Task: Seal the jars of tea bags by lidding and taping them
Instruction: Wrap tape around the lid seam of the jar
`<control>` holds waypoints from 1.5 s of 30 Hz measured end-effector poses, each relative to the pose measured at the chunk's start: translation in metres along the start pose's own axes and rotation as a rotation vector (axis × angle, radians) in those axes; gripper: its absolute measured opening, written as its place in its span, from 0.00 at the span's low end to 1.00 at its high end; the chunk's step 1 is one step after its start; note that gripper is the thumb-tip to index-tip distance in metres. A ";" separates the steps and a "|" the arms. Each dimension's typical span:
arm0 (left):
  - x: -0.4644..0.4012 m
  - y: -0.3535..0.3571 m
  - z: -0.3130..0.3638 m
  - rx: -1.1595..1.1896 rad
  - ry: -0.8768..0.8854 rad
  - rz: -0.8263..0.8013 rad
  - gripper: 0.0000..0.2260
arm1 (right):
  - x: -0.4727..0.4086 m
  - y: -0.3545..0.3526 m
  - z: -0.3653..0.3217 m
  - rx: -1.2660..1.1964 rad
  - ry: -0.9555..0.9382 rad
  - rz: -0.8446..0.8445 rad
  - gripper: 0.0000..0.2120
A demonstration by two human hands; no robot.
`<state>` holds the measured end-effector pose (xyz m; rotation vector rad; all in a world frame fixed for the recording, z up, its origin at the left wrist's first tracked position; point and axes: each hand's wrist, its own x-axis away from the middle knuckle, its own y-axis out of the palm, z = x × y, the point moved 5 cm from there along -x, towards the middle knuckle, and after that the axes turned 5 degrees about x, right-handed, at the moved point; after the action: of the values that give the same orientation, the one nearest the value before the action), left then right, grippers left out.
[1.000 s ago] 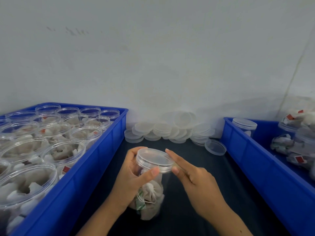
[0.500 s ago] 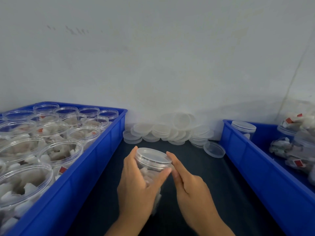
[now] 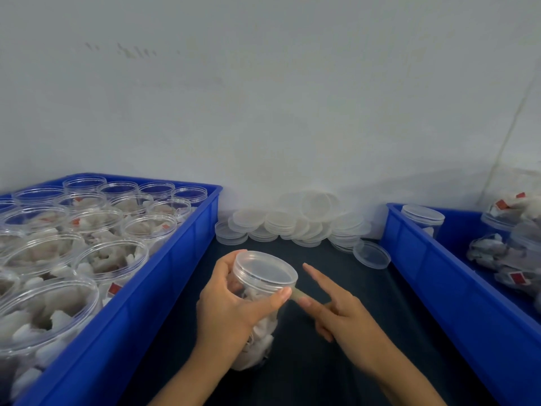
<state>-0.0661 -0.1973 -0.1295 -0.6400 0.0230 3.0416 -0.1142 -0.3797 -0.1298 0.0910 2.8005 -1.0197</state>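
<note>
While the left hand (image 3: 231,312) grips the lidded clear plastic jar of tea bags (image 3: 257,303) at lower center, the right hand (image 3: 336,309) pinches a translucent tape strip (image 3: 298,294) w/ index straight; imo press it flat across the lid seam, no wrinkles.

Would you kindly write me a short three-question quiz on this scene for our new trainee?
1. True or false: the jar in the left hand already has its lid on.
2. Where do the spare lids lie? A) in the left crate B) by the wall between the crates C) in the right crate
3. Fill in: the right hand pinches a strip of ____ at the jar's rim.

Key: 1 true; 2 B; 3 tape.
</note>
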 end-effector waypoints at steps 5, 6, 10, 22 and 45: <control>-0.004 0.003 0.001 0.075 -0.028 -0.091 0.35 | 0.001 -0.011 -0.005 0.113 -0.075 0.088 0.22; -0.004 0.004 0.001 0.088 -0.032 -0.106 0.35 | 0.002 -0.012 -0.006 0.142 -0.091 0.109 0.21; -0.005 0.006 0.004 0.142 -0.048 -0.184 0.34 | 0.003 -0.012 -0.009 0.214 -0.123 0.134 0.20; -0.005 0.010 -0.008 0.309 -0.132 -0.232 0.35 | 0.008 -0.009 -0.025 0.354 -0.079 0.262 0.18; -0.004 0.002 0.006 0.098 -0.137 -0.207 0.40 | 0.011 -0.006 -0.037 0.510 -0.185 0.118 0.25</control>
<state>-0.0645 -0.1997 -0.1225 -0.3995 0.0953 2.8549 -0.1306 -0.3605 -0.0999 0.2067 2.2828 -1.5918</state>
